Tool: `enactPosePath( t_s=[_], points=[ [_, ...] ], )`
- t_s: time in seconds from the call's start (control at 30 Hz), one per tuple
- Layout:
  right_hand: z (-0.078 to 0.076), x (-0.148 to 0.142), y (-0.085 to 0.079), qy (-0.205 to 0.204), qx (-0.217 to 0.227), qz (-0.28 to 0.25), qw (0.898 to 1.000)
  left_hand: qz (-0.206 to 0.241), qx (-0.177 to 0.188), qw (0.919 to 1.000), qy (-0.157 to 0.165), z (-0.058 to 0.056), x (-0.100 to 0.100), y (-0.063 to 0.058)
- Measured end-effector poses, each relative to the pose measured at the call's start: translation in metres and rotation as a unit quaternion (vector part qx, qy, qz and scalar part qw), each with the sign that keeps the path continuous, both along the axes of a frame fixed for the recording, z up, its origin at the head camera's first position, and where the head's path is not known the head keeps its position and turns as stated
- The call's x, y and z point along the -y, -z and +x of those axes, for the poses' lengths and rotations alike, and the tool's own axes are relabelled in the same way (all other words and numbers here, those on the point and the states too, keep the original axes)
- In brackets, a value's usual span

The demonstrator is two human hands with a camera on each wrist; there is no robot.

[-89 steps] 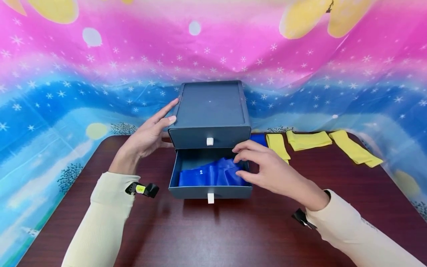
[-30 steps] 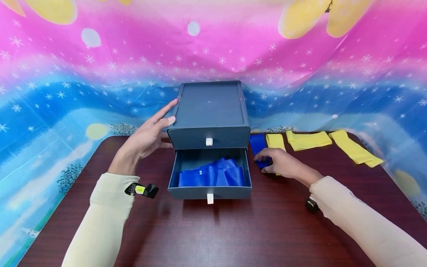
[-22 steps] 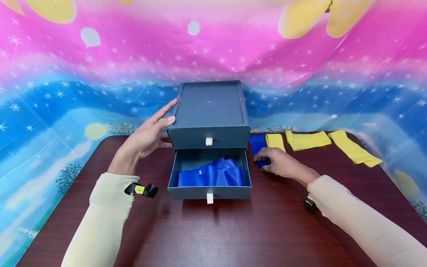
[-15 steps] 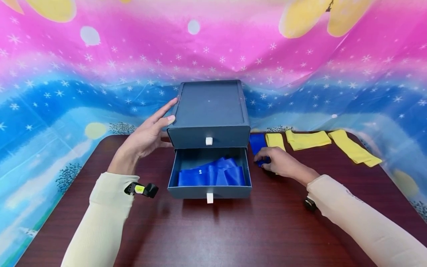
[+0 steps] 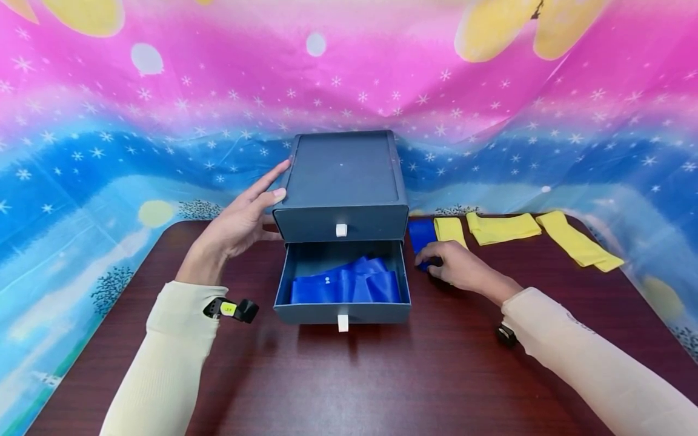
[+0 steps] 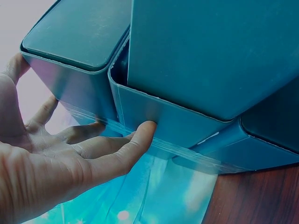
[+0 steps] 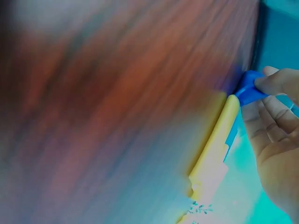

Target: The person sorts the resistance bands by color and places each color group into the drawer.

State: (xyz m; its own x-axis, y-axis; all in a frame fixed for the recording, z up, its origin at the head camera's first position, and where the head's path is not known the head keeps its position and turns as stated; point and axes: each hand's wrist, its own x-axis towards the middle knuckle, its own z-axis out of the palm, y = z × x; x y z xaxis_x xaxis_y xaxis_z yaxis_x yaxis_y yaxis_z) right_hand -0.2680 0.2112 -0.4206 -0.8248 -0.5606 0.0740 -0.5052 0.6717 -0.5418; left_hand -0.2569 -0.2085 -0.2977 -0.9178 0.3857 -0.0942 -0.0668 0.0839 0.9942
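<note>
A dark grey two-drawer storage box stands at the table's centre, its lower drawer pulled out with folded blue satin ribbons in it. My left hand rests against the box's left side with fingers extended and the thumb at the top edge; the left wrist view shows these fingers along the box wall. Right of the box, my right hand pinches the near end of a blue ribbon lying on the table. In the right wrist view, that ribbon end bends up between thumb and fingers.
Beside the blue ribbon lies a yellow cloth strip, partly behind my right hand. Two more yellow strips, one flat at the back edge and another slanting at the right, lie farther along. A patterned cloth hangs behind the table.
From over the open drawer, my right hand has moved right to the blue ribbon and now pinches its end. My left hand has stayed on the box.
</note>
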Motion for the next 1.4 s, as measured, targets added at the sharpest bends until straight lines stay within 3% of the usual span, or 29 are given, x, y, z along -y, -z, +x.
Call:
enactPosePath(
  t_s=[0.2,0.4,0.7,0.97,1.17,1.4],
  points=[
    [0.006,-0.001,-0.002,0.003,-0.011,-0.047,0.999,-0.003,0.000,1.0000,0.001,0.000,0.000,0.000],
    [0.010,-0.008,-0.010,0.044,-0.012,-0.059,0.997,-0.003,-0.003,1.0000,0.001,0.000,0.001,-0.001],
    [0.021,-0.018,-0.036,0.096,0.041,-0.080,0.991,-0.004,-0.002,1.0000,-0.002,0.000,0.000,-0.001],
    [0.037,-0.019,-0.057,0.100,0.097,-0.159,0.977,0.001,0.001,1.0000,-0.003,0.000,0.001,-0.001],
    [0.046,-0.020,-0.069,0.098,0.098,-0.199,0.970,0.002,0.002,1.0000,-0.004,0.000,0.000,-0.001],
    [0.057,-0.020,-0.087,0.139,0.084,-0.203,0.966,0.003,0.004,1.0000,-0.003,-0.001,0.000,0.000]
  ],
)
